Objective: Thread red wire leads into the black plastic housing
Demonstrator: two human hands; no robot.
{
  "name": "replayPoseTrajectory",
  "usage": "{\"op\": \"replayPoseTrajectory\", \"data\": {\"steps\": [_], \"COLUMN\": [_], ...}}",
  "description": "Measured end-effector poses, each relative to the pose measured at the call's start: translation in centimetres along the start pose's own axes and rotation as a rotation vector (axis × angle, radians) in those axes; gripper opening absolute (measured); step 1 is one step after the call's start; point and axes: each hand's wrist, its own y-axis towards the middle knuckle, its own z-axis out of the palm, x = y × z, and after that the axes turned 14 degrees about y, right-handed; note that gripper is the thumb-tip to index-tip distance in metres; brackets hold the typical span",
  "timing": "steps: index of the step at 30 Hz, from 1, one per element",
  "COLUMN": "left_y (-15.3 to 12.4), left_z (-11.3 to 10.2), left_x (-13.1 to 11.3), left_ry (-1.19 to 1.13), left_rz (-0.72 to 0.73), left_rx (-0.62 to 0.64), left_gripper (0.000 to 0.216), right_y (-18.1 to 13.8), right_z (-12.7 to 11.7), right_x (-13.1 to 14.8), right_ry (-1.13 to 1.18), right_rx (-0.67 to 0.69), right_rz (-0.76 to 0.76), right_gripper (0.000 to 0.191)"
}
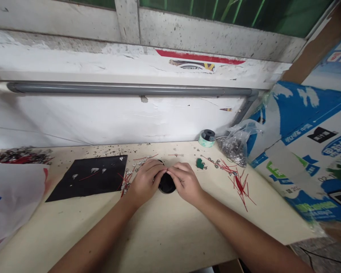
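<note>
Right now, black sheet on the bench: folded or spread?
Spread. The black sheet lies flat on the table, small metal parts and a red wire resting on it.

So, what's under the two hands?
A round black object, partly visible between the left hand and right hand. The hands hide parts of it; anything else beneath them can't be seen.

Soft, diffuse light casts faint shadows on the table (170, 231).
</note>
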Motion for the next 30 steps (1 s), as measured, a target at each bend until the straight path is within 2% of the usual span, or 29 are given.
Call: {"op": "replayPoseTrajectory", "data": {"steps": [5,13,20,23,27,30], "left_y": [0.2,0.3,0.4,0.4,0.2,0.0], "left_z": [-0.1,-0.3,-0.1,0.0,0.1,0.0], "left_x": [-0.3,-0.8,-0.8,-0.7,-0.8,-0.8], "left_ry": [0.019,0.036,-0.028,-0.026,0.093,0.131], "left_rz": [0.01,-0.052,-0.081,-0.056,-0.018,-0.04], "left_rx": [0.007,0.004,0.012,-0.052,-0.204,-0.181], "left_gripper": [0.017,0.022,0.022,0.018,0.021,0.017], "right_y": [0.1,0.1,0.0,0.2,0.6,0.9], "right_z": [0.0,0.4,0.4,0.6,1.0,1.2], "right_x": [0.3,0.3,0.5,0.5,-0.3,-0.7], "right_ry": [-0.031,-0.105,-0.131,0.017,0.425,0.601], "right_rx": [0.012,0.005,0.028,-0.007,-0.226,-0.367], "right_rz": [-0.015,-0.055,-0.044,0.059,0.287,0.378], "right_gripper": [0.025,0.028,0.03,0.028,0.021,0.018]}}
